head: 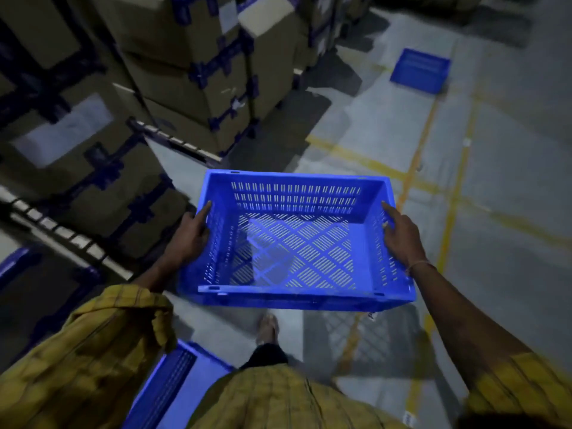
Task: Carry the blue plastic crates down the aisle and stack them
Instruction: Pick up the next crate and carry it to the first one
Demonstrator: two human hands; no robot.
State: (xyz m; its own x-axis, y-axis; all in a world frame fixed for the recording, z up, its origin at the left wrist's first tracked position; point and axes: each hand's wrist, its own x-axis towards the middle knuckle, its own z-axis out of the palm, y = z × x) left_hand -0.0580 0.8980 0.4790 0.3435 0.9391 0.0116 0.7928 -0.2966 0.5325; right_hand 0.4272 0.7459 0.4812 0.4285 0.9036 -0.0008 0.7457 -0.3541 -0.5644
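Blue crate [294, 243] | gripped by both hands [188, 233] [402, 233] | carton labels [66, 131] unreadable

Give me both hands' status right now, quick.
Left hand: closed on the left wall of the empty blue perforated plastic crate.
Right hand: closed on the same crate's right wall; the crate is carried off the floor.

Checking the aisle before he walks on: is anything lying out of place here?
One blue crate sits alone on the floor ahead, across the yellow lines, apart from any stack. Nothing looks spilled or broken.
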